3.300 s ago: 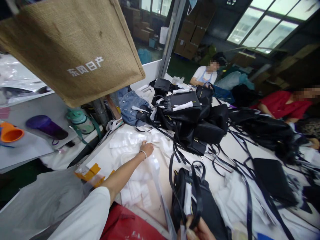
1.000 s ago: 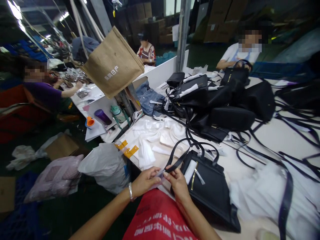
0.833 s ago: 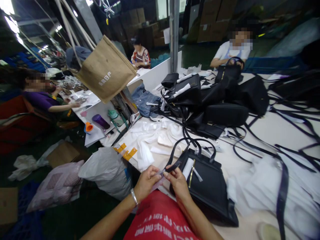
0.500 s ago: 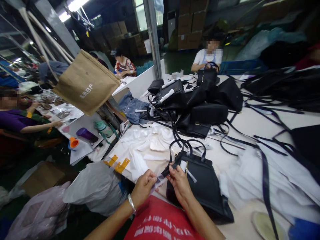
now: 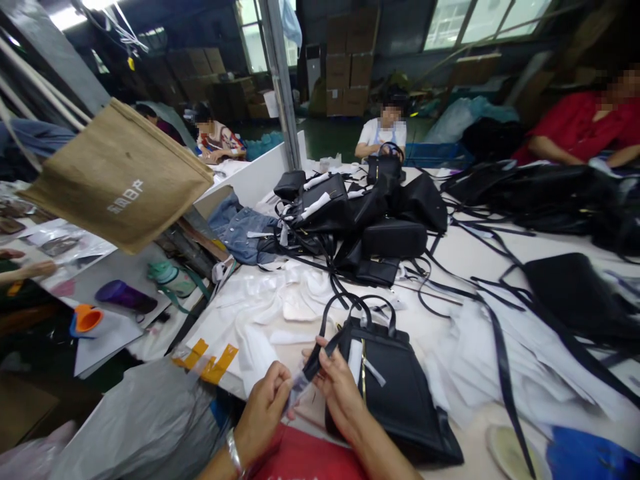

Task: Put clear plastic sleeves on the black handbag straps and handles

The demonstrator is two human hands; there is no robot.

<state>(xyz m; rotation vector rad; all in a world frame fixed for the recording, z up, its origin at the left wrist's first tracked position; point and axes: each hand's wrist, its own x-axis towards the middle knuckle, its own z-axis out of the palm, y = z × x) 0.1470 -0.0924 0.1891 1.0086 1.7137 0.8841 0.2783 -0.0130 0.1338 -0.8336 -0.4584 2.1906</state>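
A black handbag (image 5: 400, 380) with two looped handles and a gold zip lies in front of me on the table. At its left edge my right hand (image 5: 341, 390) is closed around a black strap (image 5: 316, 360). A clear plastic sleeve (image 5: 299, 382) covers the strap's end. My left hand (image 5: 264, 400), with a silver bracelet on the wrist, pinches the lower end of that sleeve. Whether the left fingers also grip strap inside it is hidden. White wrapping (image 5: 355, 360) sits beside the bag's zip.
Several black bags (image 5: 395, 239) are heaped further back. White sheets (image 5: 480, 360) and loose straps lie right, near a blue cloth (image 5: 590, 453). A brown bag (image 5: 125, 180) hangs left, above a purple tumbler (image 5: 123, 295). Co-workers sit across the table, one in a red top (image 5: 575, 127).
My view has turned to the right, bringing the co-worker in red into sight. Both hands stay on the sleeve and strap; the strap's covered end now points more steeply down.
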